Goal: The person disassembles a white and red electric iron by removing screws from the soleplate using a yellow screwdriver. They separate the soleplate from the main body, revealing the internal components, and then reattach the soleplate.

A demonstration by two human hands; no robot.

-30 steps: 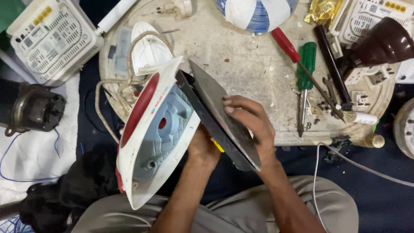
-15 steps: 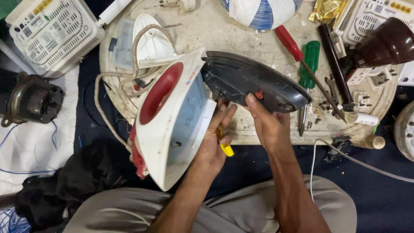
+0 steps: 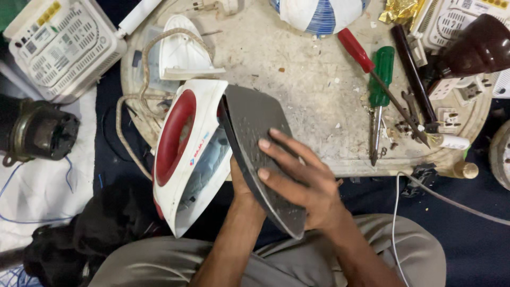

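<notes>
A white iron body (image 3: pixel 180 154) with a red handle stands tilted over my lap at the front edge of a round table (image 3: pixel 297 69). Its dark grey soleplate (image 3: pixel 249 117) lies against the body, flat face towards me. My right hand (image 3: pixel 300 178) rests on that face with fingers spread, gripping the plate. My left hand (image 3: pixel 240 183) reaches up between body and plate. Only its heel and wrist show, and it holds the iron from behind.
A white iron cover (image 3: pixel 183 53) and a braided cord (image 3: pixel 130 106) lie at the table's left. Red (image 3: pixel 355 50) and green (image 3: pixel 381 79) screwdrivers, pliers and sockets sit right. A white vented box (image 3: pixel 61 45), a motor (image 3: pixel 37 130) and a brown lamp shade (image 3: pixel 478 45) surround the table.
The soleplate, swung out over the table half a second ago, has been folded back against the iron body. My right hand now lies flat on its face.
</notes>
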